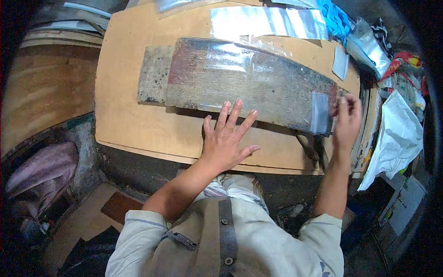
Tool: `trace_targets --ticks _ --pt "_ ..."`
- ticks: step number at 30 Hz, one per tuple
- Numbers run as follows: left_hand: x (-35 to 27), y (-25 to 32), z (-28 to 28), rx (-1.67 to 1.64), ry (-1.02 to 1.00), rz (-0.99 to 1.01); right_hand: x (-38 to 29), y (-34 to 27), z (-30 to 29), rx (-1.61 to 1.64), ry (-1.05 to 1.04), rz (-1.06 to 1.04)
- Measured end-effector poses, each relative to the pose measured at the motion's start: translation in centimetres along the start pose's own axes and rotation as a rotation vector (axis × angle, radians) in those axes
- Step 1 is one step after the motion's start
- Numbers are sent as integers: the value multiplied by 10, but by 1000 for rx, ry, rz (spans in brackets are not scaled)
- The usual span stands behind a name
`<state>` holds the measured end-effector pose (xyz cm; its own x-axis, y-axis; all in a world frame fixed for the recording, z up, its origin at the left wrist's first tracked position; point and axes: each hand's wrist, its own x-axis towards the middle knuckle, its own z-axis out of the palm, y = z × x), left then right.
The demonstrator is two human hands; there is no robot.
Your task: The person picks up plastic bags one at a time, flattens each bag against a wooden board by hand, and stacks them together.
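A worn, stained board [256, 86] with a curved far edge lies across the light wooden table [145, 131]. At its left end another speckled piece [155, 74] sticks out. My left hand [225, 138] is spread, palm down, with its fingertips at the board's near edge. Beyond those fingers lies a piece of clear plastic film [228, 57] on the board. A small clear plastic bag [319, 112] rests near the board's right end. My right hand [347, 110] is at that end with fingers curled; whether it holds anything is not clear.
Clear plastic sheeting [266, 22] covers part of the table's far side. A small white packet [341, 63] sits at the far right, near blue plastic [334, 20]. A white bag [396, 138] hangs beside the table's right edge. A brown wooden surface [52, 83] stands to the left.
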<state>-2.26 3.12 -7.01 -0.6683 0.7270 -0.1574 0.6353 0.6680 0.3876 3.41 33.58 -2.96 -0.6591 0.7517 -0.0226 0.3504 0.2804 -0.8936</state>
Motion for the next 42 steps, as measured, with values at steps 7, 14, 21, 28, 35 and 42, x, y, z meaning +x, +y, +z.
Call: trace_targets --ticks 7,14,21,28,35,42 --pt "1 -1 0 -6 22 16 -86 -28 93 -78 -362 -204" --pt "1 -1 1 -21 26 18 -85 -23 119 -168 -361 -417" --pt "0 -4 3 -35 18 14 -80 -20 120 -265 -438 -530" --pt "0 -3 4 -18 32 19 -79 -20 120 -315 -449 -560" --pt "0 -1 2 -20 38 13 -80 -23 118 -249 -373 -501" --pt "0 0 -7 -75 -28 -8 -59 -19 63 10 -26 -187"
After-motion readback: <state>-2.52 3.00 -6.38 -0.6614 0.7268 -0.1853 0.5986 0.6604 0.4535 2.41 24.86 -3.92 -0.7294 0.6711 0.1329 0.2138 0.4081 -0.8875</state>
